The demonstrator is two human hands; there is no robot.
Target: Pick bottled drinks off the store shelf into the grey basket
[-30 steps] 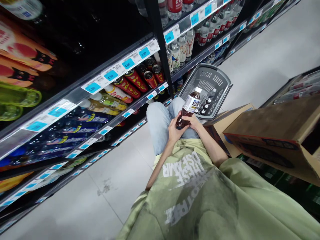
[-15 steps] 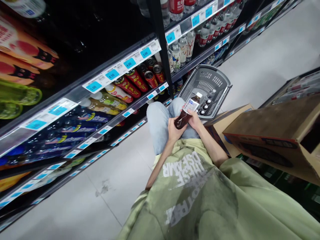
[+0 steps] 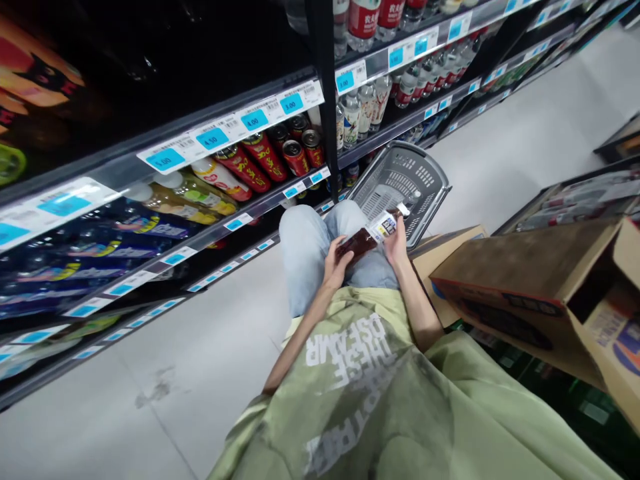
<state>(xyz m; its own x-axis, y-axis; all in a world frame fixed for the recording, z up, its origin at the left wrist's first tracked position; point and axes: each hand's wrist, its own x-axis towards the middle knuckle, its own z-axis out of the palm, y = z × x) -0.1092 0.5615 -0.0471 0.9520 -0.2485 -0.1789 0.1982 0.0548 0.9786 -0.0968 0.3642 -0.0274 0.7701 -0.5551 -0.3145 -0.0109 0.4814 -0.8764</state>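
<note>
Holding dark-drink plastic bottle (image 3: 361, 244) tilted, lower end in left hand (image 3: 339, 263), upper in right hand (image 3: 396, 247), over jeans (image 3: 301, 253), near grey shopping basket (image 3: 421, 172). Judged at close checking; calling next for steady two-handed support.

Left hand (image 3: 335, 267) curled, right hand (image 3: 395, 245) curled farther forward, forearms (image 3: 299, 338) converging

Bottle (image 3: 364, 241) is showing a dark brown body, a white label (image 3: 383, 227) with blue and yellow print, and a white cap (image 3: 403, 209) that's sitting on the neck. It's lying tilted: lower end resting in the left fingers (image 3: 345, 261), label facing up between both sets of fingers, neck end leaning at the right fingers (image 3: 401, 231), cap pointing away beside their tips.
</note>
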